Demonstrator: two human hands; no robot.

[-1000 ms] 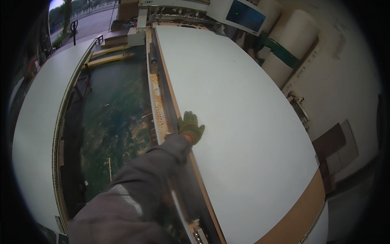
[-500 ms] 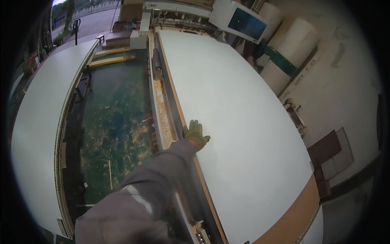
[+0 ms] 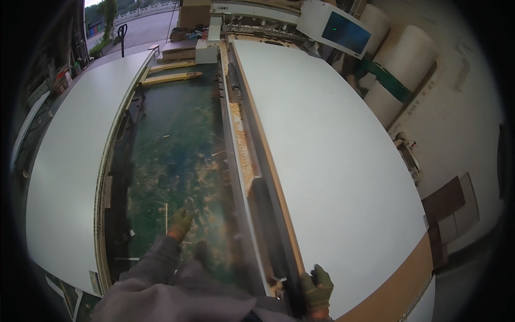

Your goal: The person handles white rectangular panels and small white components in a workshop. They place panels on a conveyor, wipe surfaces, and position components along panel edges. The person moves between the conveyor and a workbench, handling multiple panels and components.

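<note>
My left hand (image 3: 181, 224), in an olive-green glove, hangs above the green floor (image 3: 171, 161) between two large sheets. Motion blurs it a little, but its fingers look stretched out and nothing shows in them. At the near left edge of the right-hand white panel (image 3: 327, 155), my right hand (image 3: 317, 290) wears the same kind of glove. It touches the panel's edge with its fingers apart and somewhat bent; the undersides of the fingers are hidden. The panel lies flat on a machine bed, brown along its edge.
Another white panel (image 3: 75, 161) lies raised on the left. Yellow pallet-jack forks (image 3: 171, 78) reach over the floor at the far end. A sawdust-strewn machine rail (image 3: 241, 145) runs beside the right panel. A screen (image 3: 346, 32) and white cylinders (image 3: 407, 59) stand at the back right.
My left hand has lifted off the white panel and moved left and nearer, over the floor. My right hand has come into view at the panel's near edge. The view has shifted slightly left.
</note>
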